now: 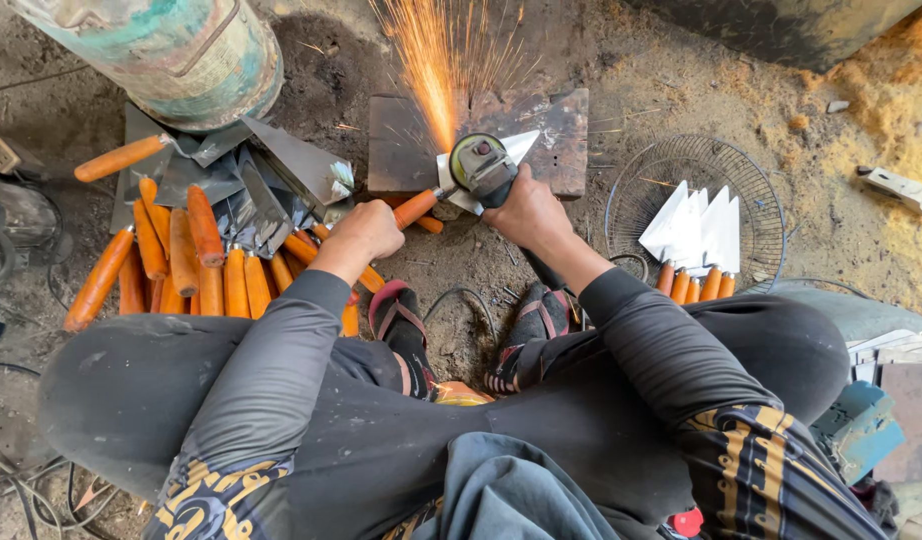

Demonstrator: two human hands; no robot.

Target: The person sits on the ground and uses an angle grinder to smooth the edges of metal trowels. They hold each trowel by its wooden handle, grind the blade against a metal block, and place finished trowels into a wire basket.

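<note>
Trowel (481,185) with pale triangular steel blade lying on a rusty metal block (541,140), spraying sparks under the angle grinder (484,165) the right hand (526,212) is gripping, left hand (361,235) clasping its orange wooden handle; round wire basket (751,180) holding finished trowels (696,235).

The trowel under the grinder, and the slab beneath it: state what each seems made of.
The pointed trowel blade looks like bare steel, ground pale and bright, throwing orange sparks. Its orange handle, held by the left hand, looks like painted wood or plastic. The flat dark slab seems rusty, scuffed steel plate.
</note>
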